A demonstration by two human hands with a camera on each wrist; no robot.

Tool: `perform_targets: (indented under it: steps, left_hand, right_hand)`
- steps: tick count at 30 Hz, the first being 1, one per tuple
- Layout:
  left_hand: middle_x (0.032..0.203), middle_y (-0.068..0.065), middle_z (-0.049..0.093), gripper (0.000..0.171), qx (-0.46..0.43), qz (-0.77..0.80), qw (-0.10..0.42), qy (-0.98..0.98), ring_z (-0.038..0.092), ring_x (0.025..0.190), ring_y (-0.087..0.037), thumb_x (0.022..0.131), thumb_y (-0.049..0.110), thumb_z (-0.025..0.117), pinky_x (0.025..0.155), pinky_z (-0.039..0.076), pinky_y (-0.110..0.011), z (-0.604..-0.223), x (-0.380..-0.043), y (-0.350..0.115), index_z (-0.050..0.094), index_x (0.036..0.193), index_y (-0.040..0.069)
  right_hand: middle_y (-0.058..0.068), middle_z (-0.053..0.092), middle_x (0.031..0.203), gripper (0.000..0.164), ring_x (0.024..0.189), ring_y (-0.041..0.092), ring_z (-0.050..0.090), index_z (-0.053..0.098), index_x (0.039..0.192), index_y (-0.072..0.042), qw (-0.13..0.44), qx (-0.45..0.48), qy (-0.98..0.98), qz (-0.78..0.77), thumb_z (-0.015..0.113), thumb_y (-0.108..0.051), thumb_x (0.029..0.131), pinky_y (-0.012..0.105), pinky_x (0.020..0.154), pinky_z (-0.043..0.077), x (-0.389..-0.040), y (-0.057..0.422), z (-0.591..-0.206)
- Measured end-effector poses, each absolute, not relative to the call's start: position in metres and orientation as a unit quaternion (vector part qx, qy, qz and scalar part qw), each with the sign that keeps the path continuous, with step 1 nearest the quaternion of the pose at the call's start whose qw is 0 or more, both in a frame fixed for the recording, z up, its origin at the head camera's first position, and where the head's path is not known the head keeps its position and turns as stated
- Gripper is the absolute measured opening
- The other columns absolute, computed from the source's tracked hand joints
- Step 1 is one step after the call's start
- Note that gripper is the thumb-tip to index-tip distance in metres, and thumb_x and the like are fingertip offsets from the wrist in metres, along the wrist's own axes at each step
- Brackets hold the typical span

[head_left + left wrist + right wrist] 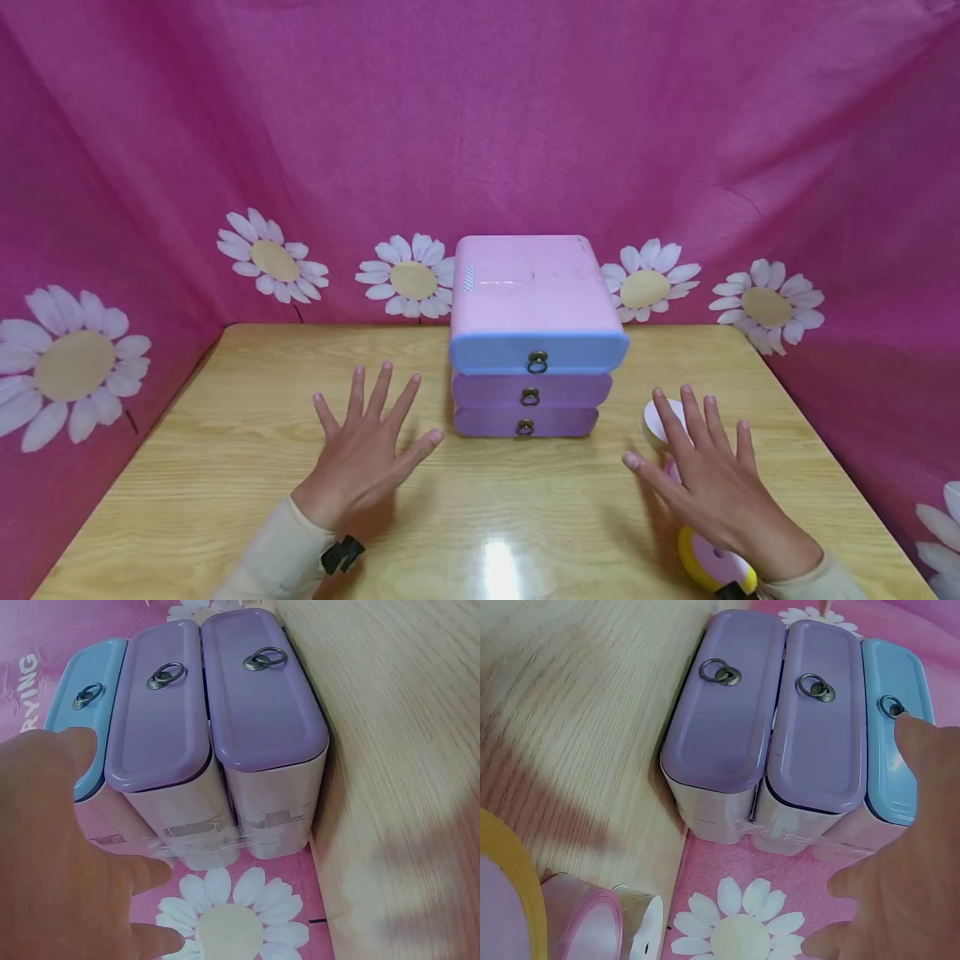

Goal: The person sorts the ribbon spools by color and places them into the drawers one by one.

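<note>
the left hand [363, 454] is held back-up over the left half of the wooden table [217, 508], its fingers straight and fanned wide, thumb reaching out toward the drawer unit [528, 287], and it holds nothing. the left forearm runs in from the bottom edge in a pale sleeve [270, 558], with a black strap piece [342, 554] at the wrist. the right hand [712, 487] mirrors it on the other side, fingers straight and spread, thumb pointing inward to the left, also gripping nothing; its forearm slants in from the lower right corner. both hands look raised off the wood, with soft shadows beneath. the drawer unit stands upright between and beyond them near the back of the table, apart from either hand in the head view, its blue drawer [491, 354] above two purple drawers [491, 390], all looking closed, each with a metal ring pull [537, 362]. partly hidden below the right hand are a white-topped roll [652, 421], a pink roll [672, 471] and a yellow-rimmed roll [699, 562].
</note>
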State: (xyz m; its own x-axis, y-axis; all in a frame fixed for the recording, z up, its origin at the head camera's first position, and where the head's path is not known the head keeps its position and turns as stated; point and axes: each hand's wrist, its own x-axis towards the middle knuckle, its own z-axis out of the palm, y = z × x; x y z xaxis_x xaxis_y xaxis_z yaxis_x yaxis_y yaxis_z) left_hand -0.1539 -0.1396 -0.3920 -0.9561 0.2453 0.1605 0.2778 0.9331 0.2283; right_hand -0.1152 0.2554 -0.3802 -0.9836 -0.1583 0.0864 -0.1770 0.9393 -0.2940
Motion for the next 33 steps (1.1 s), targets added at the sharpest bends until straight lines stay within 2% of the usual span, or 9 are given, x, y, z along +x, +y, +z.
perform_targets:
  steps: [13,15,16,18,20,22,25,28,33]
  left_hand:
    - [0.162,-0.009,0.004,0.081,-0.135,-0.125,0.057,-0.981,-0.011,0.145,-0.040,0.088,0.076,0.026,0.097,-0.016,-0.076,-0.387,-0.154,-0.145,0.021,0.154,0.029]
    - [0.162,-0.009,0.005,0.081,-0.137,-0.131,0.057,-0.980,-0.011,0.145,-0.039,0.089,0.076,0.026,0.097,-0.016,-0.076,-0.386,-0.154,-0.146,0.021,0.154,0.029]
    - [0.162,-0.009,0.005,0.080,-0.140,-0.136,0.058,-0.979,-0.011,0.145,-0.038,0.089,0.075,0.027,0.098,-0.015,-0.076,-0.384,-0.154,-0.147,0.021,0.154,0.029]
    - [0.162,-0.009,0.008,0.078,-0.145,-0.148,0.060,-0.976,-0.009,0.146,-0.037,0.090,0.074,0.028,0.099,-0.011,-0.076,-0.381,-0.155,-0.149,0.021,0.154,0.030]
    - [0.161,-0.009,0.010,0.076,-0.154,-0.167,0.064,-0.972,-0.004,0.147,-0.036,0.091,0.071,0.031,0.102,-0.005,-0.075,-0.377,-0.157,-0.151,0.022,0.154,0.029]
    - [0.161,-0.009,0.013,0.074,-0.169,-0.200,0.071,-0.963,0.002,0.147,-0.034,0.093,0.067,0.036,0.105,0.001,-0.073,-0.372,-0.161,-0.153,0.024,0.154,0.028]
    - [0.161,-0.005,0.014,0.069,-0.197,-0.260,0.085,-0.942,0.010,0.147,-0.031,0.094,0.060,0.043,0.107,0.013,-0.070,-0.362,-0.172,-0.155,0.024,0.154,0.030]
    - [0.161,0.002,0.013,0.065,-0.235,-0.310,0.100,-0.916,0.017,0.146,-0.028,0.096,0.053,0.047,0.105,0.024,-0.068,-0.349,-0.188,-0.155,0.022,0.153,0.036]
    - [0.159,0.007,0.019,0.059,-0.302,-0.363,0.122,-0.873,0.023,0.144,-0.023,0.097,0.042,0.051,0.104,0.028,-0.066,-0.330,-0.215,-0.150,0.028,0.151,0.037]
  right_hand:
    - [0.018,0.007,0.160,0.084,0.146,0.040,0.006,0.009,0.156,-0.016,0.142,0.124,-0.955,0.227,0.056,-0.045,0.094,0.059,0.113,-0.008,-0.107,0.247,-0.394]
    - [0.018,0.010,0.160,0.083,0.145,0.041,0.011,0.012,0.156,-0.015,0.153,0.122,-0.951,0.240,0.059,-0.044,0.093,0.061,0.113,0.000,-0.107,0.245,-0.392]
    - [0.017,0.012,0.160,0.084,0.144,0.041,0.014,0.014,0.156,-0.016,0.157,0.119,-0.948,0.250,0.060,-0.043,0.092,0.064,0.112,0.005,-0.108,0.243,-0.391]
    - [0.015,0.019,0.158,0.085,0.138,0.040,0.028,0.020,0.155,-0.017,0.176,0.117,-0.938,0.273,0.066,-0.042,0.089,0.057,0.105,0.030,-0.109,0.238,-0.388]
    - [0.014,0.029,0.154,0.087,0.132,0.038,0.036,0.029,0.152,-0.015,0.206,0.125,-0.923,0.301,0.075,-0.038,0.082,0.055,0.096,0.040,-0.111,0.232,-0.384]
    - [0.010,0.041,0.147,0.086,0.125,0.031,0.044,0.039,0.147,-0.014,0.232,0.131,-0.908,0.323,0.082,-0.034,0.076,0.043,0.089,0.047,-0.113,0.225,-0.380]
    - [0.004,0.056,0.132,0.076,0.116,0.021,0.053,0.052,0.135,-0.013,0.256,0.139,-0.885,0.363,0.087,-0.026,0.070,0.028,0.090,0.047,-0.116,0.214,-0.372]
    - [-0.002,0.065,0.116,0.060,0.099,0.014,0.060,0.059,0.125,-0.015,0.244,0.146,-0.861,0.422,0.086,-0.020,0.072,0.016,0.073,0.049,-0.120,0.202,-0.364]
    - [-0.003,0.071,0.099,0.040,0.082,0.010,0.064,0.066,0.116,-0.015,0.215,0.175,-0.834,0.477,0.080,-0.013,0.079,0.022,0.062,0.051,-0.132,0.184,-0.354]
